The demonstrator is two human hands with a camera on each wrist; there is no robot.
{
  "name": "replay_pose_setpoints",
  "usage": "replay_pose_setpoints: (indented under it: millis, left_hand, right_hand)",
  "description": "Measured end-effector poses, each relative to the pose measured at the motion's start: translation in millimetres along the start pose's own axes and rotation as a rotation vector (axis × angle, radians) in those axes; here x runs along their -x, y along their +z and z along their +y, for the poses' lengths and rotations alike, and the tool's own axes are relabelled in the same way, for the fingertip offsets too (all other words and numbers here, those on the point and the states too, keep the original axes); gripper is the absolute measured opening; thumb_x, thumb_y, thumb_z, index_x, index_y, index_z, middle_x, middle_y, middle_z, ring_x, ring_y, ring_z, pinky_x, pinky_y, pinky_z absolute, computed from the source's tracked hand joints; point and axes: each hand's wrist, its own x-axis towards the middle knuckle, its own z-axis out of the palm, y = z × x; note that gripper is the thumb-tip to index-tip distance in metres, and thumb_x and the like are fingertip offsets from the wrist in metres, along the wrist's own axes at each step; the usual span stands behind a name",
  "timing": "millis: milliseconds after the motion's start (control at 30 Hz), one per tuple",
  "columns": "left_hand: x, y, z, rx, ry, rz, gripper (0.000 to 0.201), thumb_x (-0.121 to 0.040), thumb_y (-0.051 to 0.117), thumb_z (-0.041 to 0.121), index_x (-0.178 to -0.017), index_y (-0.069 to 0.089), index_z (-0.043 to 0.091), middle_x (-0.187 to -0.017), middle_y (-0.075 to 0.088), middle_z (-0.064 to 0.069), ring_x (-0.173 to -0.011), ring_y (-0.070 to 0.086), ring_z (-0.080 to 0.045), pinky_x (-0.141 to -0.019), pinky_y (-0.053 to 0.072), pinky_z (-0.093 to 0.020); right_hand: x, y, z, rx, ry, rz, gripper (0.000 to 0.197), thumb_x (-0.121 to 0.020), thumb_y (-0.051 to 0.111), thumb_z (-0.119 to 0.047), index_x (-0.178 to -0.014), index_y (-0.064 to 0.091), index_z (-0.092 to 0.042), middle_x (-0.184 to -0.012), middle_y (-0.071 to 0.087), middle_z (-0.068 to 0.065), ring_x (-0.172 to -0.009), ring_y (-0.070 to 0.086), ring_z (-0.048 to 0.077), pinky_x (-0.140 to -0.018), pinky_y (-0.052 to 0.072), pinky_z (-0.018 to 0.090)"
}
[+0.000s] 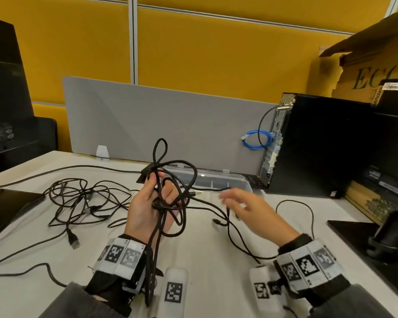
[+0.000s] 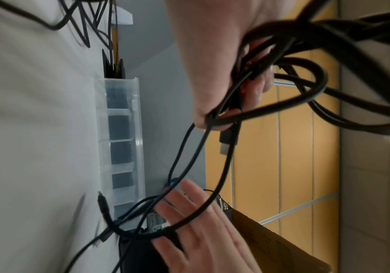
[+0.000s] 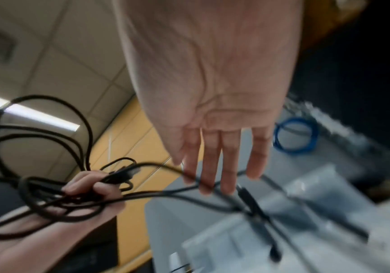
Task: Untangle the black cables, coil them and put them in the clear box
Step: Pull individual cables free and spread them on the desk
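Note:
My left hand [image 1: 157, 191] is raised above the table and grips a bundle of black cable loops [image 1: 170, 177]; one loop sticks up above the fingers and strands hang past the wrist. In the left wrist view a USB plug [image 2: 227, 140] dangles below the left hand [image 2: 222, 88]. My right hand [image 1: 237, 200] hovers to the right with straight, spread fingers [image 3: 212, 157]; a trailing strand [image 2: 214, 192] crosses them. A second tangle of black cables [image 1: 83, 198] lies on the table at the left. The clear box [image 1: 230, 180] sits behind both hands, its dividers visible [image 2: 121, 140].
A black computer tower [image 1: 319, 145] with a blue cable coil [image 1: 255, 141] stands at the right, with a cardboard box [image 1: 365, 65] behind it. A grey divider panel [image 1: 147, 122] closes the back. A black stand [image 1: 388, 237] sits near right, dark equipment [image 1: 5, 203] at the left edge.

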Motion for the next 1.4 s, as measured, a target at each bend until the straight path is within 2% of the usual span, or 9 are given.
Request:
replay_pose_setpoints:
  millis: [200, 300, 467, 600, 767, 900, 1067, 1267, 1400]
  left_hand:
    - [6.4, 5.1, 1.0, -0.011, -0.038, -0.045, 0.022, -0.092, 0.043, 0.037, -0.075, 0.050, 0.024, -0.058, 0.046, 0.008, -0.051, 0.048, -0.010, -0.070, 0.041, -0.035]
    - [6.8, 1.8, 4.6, -0.133, -0.114, -0.078, 0.023, -0.061, 0.078, 0.019, -0.071, 0.057, 0.021, -0.065, 0.053, 0.005, -0.063, 0.055, -0.011, -0.084, 0.045, -0.047]
    - [3.7, 1.8, -0.9, -0.557, -0.148, 0.117, 0.020, -0.083, 0.046, -0.010, -0.082, 0.055, 0.009, -0.092, 0.062, -0.007, -0.087, 0.060, -0.022, -0.081, 0.048, -0.048]
    - [2.1, -4.6, 3.1, -0.648, -0.104, 0.182, 0.023, -0.089, 0.040, -0.006, -0.095, 0.056, 0.007, -0.105, 0.062, -0.004, -0.078, 0.058, -0.019, -0.070, 0.052, -0.041]
    - [-0.7, -5.1, 3.1, -0.505, -0.034, 0.252, 0.019, -0.092, 0.039, -0.005, -0.085, 0.050, 0.010, -0.087, 0.060, -0.003, -0.072, 0.056, -0.020, -0.076, 0.052, -0.050]
    - [0.3, -1.2, 0.7, -0.381, -0.015, 0.238, 0.023, -0.094, 0.044, 0.002, -0.075, 0.045, 0.015, -0.083, 0.060, -0.004, -0.074, 0.058, -0.020, -0.069, 0.057, -0.051]
    - [3.1, 3.9, -7.2, -0.266, -0.054, 0.194, 0.026, -0.091, 0.044, -0.002, -0.074, 0.042, 0.017, -0.081, 0.060, -0.007, -0.074, 0.055, -0.020, -0.057, 0.057, -0.041]
    - [7.5, 13.3, -14.7, -0.209, -0.122, 0.165, 0.027, -0.091, 0.040, -0.007, -0.076, 0.042, 0.015, -0.080, 0.057, -0.009, -0.070, 0.056, -0.020, -0.056, 0.057, -0.041]
    - [12.2, 20.0, -17.5, -0.156, -0.174, 0.111, 0.020, -0.083, 0.045, -0.005, -0.076, 0.043, 0.014, -0.079, 0.056, -0.010, -0.061, 0.059, -0.016, -0.053, 0.057, -0.036]
  right_hand:
    - [2.7, 18.9, 0.7, -0.395, 0.017, -0.400, 0.029, -0.099, 0.041, -0.026, -0.094, 0.069, -0.027, -0.084, 0.066, -0.014, -0.086, 0.059, 0.005, -0.079, 0.047, 0.017]
    - [3.1, 9.6, 9.9, -0.429, 0.007, -0.066, 0.026, -0.097, 0.045, -0.026, -0.083, 0.066, -0.024, -0.069, 0.058, -0.023, -0.065, 0.050, -0.009, -0.063, 0.040, 0.013]
    - [-1.6, -3.9, 41.2, -0.468, 0.081, 0.529, 0.022, -0.096, 0.045, -0.021, -0.083, 0.062, -0.019, -0.072, 0.057, -0.013, -0.058, 0.051, -0.007, -0.054, 0.035, 0.011]
    - [-2.0, -9.4, 65.4, -0.558, 0.228, 0.726, 0.024, -0.095, 0.045, -0.018, -0.078, 0.061, -0.024, -0.069, 0.053, -0.011, -0.053, 0.040, 0.003, -0.050, 0.030, 0.017]
    - [-2.6, -11.9, 73.0, -0.724, 0.343, 0.804, 0.023, -0.096, 0.044, -0.020, -0.081, 0.061, -0.024, -0.055, 0.040, -0.008, -0.037, 0.026, 0.005, -0.040, 0.023, 0.021]
    - [1.7, -17.2, 74.0, -0.648, 0.390, 0.564, 0.025, -0.098, 0.040, -0.021, -0.103, 0.063, -0.012, -0.062, 0.046, 0.000, -0.049, 0.038, 0.010, -0.044, 0.031, 0.021]
    - [7.8, -8.5, 56.6, -0.204, 0.275, 0.084, 0.029, -0.096, 0.044, -0.033, -0.124, 0.055, -0.029, -0.115, 0.056, -0.004, -0.102, 0.055, 0.013, -0.082, 0.042, 0.024]
    - [10.2, -4.3, 24.6, -0.177, -0.017, 0.160, 0.014, -0.093, 0.052, -0.030, -0.101, 0.064, -0.033, -0.107, 0.059, -0.020, -0.092, 0.055, -0.006, -0.074, 0.041, 0.010]
    - [11.7, 9.4, 11.2, -0.268, -0.060, -0.192, 0.032, -0.092, 0.055, -0.028, -0.124, 0.054, -0.029, -0.122, 0.058, -0.018, -0.110, 0.052, -0.009, -0.089, 0.046, 0.016]
